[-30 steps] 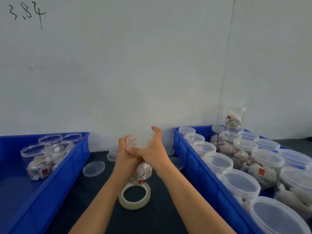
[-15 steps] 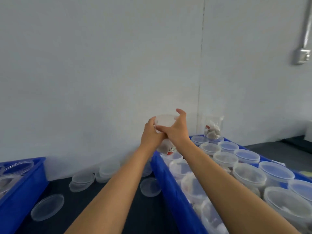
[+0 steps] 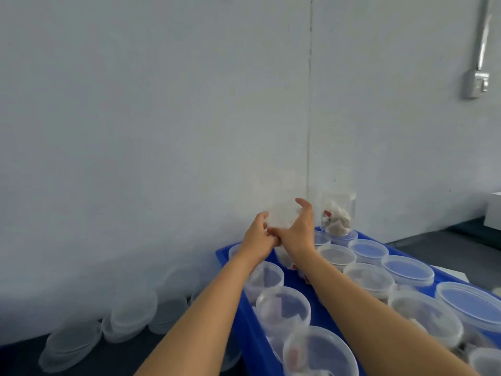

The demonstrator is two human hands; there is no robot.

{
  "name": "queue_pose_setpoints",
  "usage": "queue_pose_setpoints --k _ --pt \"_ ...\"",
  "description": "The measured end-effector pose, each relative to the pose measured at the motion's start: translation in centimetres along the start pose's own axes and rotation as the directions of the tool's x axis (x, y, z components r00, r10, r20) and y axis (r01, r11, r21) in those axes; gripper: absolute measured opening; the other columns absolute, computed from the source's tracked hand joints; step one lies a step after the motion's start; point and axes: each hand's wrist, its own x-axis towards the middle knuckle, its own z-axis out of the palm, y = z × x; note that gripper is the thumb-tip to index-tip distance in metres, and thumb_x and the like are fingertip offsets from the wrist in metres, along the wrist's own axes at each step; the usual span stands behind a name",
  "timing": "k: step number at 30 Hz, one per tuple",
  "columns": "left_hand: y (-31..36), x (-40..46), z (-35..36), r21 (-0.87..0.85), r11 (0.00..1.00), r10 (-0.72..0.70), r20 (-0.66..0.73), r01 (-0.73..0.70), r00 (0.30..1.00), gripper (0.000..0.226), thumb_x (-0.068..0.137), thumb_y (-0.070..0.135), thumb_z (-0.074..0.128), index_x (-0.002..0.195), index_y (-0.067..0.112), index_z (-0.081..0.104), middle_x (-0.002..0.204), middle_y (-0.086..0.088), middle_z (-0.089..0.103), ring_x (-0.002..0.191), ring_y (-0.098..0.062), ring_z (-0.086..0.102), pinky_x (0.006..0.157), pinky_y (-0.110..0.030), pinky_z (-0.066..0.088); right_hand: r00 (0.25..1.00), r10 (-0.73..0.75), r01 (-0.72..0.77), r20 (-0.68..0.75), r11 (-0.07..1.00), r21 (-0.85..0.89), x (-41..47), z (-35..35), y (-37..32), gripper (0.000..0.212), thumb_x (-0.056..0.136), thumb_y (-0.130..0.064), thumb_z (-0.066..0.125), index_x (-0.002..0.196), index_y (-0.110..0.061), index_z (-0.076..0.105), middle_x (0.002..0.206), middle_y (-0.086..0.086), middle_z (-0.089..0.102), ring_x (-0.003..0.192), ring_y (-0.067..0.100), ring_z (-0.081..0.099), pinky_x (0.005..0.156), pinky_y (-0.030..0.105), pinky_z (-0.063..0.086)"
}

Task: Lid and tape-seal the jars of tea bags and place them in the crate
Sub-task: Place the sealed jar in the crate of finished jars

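Observation:
I hold a clear jar of tea bags (image 3: 283,217) with a lid on it, raised over the far left corner of the blue crate (image 3: 245,316). My left hand (image 3: 257,237) grips its left side and my right hand (image 3: 298,232) wraps its right side, thumb up over the lid. The crate holds several lidded clear jars (image 3: 406,270) of tea bags. One more jar (image 3: 336,215) stands stacked on top of others at the crate's far end.
Several loose clear lids (image 3: 130,313) lie in piles on the dark table along the white wall, left of the crate. A white box edge (image 3: 494,213) shows at far right. A conduit and switch box (image 3: 475,82) hang on the wall.
Both hands have carried the jar from above the tape roll on the table rightward and out over the right crate. My view has swung right; the left crate and tape are out of sight.

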Motion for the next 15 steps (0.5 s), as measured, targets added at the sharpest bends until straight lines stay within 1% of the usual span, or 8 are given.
queue_pose_setpoints --k 2,4,6,8,10,12,13,15 --pt "-0.7 0.6 0.4 0.178 0.984 -0.002 0.008 0.000 1.000 0.065 0.091 0.002 0.052 0.149 0.015 0.026 0.139 -0.013 0.048 0.117 -0.022 0.054 0.099 -0.032 0.047 0.997 0.064 -0.066 0.050 0.997 0.032 0.2 0.2 1.2 0.094 0.067 -0.008 0.084 0.141 -0.019 0.027 0.139 0.010 0.040 0.127 0.027 0.042 0.102 0.031 0.040" --pt "-1.4 1.1 0.6 0.387 0.922 0.011 0.008 -0.013 1.000 0.056 0.090 0.011 0.055 0.143 0.011 0.036 0.128 -0.013 0.058 0.114 -0.027 0.056 0.099 -0.039 0.045 0.984 0.137 -0.148 0.118 0.985 0.090 0.3 0.6 2.3 0.096 0.067 -0.005 0.084 0.142 -0.018 0.025 0.138 0.015 0.042 0.124 0.031 0.047 0.100 0.043 0.047" --pt "-2.3 1.5 0.6 0.608 0.793 0.048 0.015 -0.048 0.999 0.044 0.089 0.021 0.057 0.130 0.010 0.049 0.123 -0.013 0.060 0.115 -0.032 0.053 0.099 -0.039 0.041 0.966 0.198 -0.219 0.169 0.968 0.119 0.1 1.1 3.4 0.095 0.068 0.000 0.082 0.142 -0.017 0.024 0.136 0.020 0.043 0.122 0.035 0.049 0.096 0.049 0.050" --pt "-3.3 1.9 0.6 0.735 0.675 0.067 0.024 -0.063 0.997 0.041 0.088 0.031 0.057 0.126 0.016 0.054 0.127 -0.010 0.056 0.118 -0.031 0.046 0.099 -0.037 0.036 0.952 0.239 -0.264 0.193 0.957 0.118 -0.1 1.4 4.4 0.094 0.067 0.004 0.080 0.141 -0.018 0.027 0.136 0.022 0.042 0.122 0.038 0.048 0.092 0.052 0.050" --pt "-4.2 2.2 0.6 0.753 0.657 0.011 0.037 -0.035 0.999 0.048 0.089 0.039 0.056 0.134 0.024 0.050 0.137 -0.009 0.047 0.125 -0.030 0.037 0.104 -0.038 0.031 0.937 0.281 -0.307 0.209 0.946 0.104 -0.1 1.5 5.1 0.093 0.069 0.003 0.080 0.143 -0.021 0.028 0.141 0.018 0.039 0.119 0.034 0.048 0.075 0.042 0.055" --pt "-4.8 2.5 0.6 0.770 0.638 -0.041 0.051 -0.013 0.998 0.050 0.091 0.043 0.052 0.138 0.027 0.046 0.144 -0.009 0.039 0.132 -0.030 0.030 0.107 -0.040 0.026 0.918 0.315 -0.346 0.241 0.933 0.098 -0.1 1.4 5.4 0.091 0.074 0.001 0.077 0.146 -0.023 0.027 0.144 0.014 0.037 0.108 0.025 0.048 0.054 0.023 0.047" --pt "-4.9 2.6 0.7 0.787 0.617 -0.064 0.059 -0.007 0.996 0.051 0.092 0.044 0.049 0.139 0.027 0.044 0.146 -0.010 0.035 0.134 -0.031 0.027 0.109 -0.041 0.023 0.908 0.330 -0.363 0.260 0.927 0.093 0.0 1.4 5.5 0.087 0.077 0.000 0.075 0.146 -0.023 0.026 0.145 0.014 0.036 0.105 0.023 0.047 0.051 0.019 0.043" --pt "-5.1 2.7 0.7 0.814 0.581 -0.103 0.080 -0.005 0.991 0.053 0.094 0.046 0.043 0.143 0.027 0.038 0.151 -0.011 0.027 0.140 -0.030 0.019 0.113 -0.042 0.016 0.890 0.357 -0.384 0.282 0.922 0.045 0.1 1.5 5.5 0.079 0.081 -0.005 0.073 0.145 -0.018 0.029 0.147 0.012 0.033 0.107 0.024 0.047 0.055 0.019 0.044"
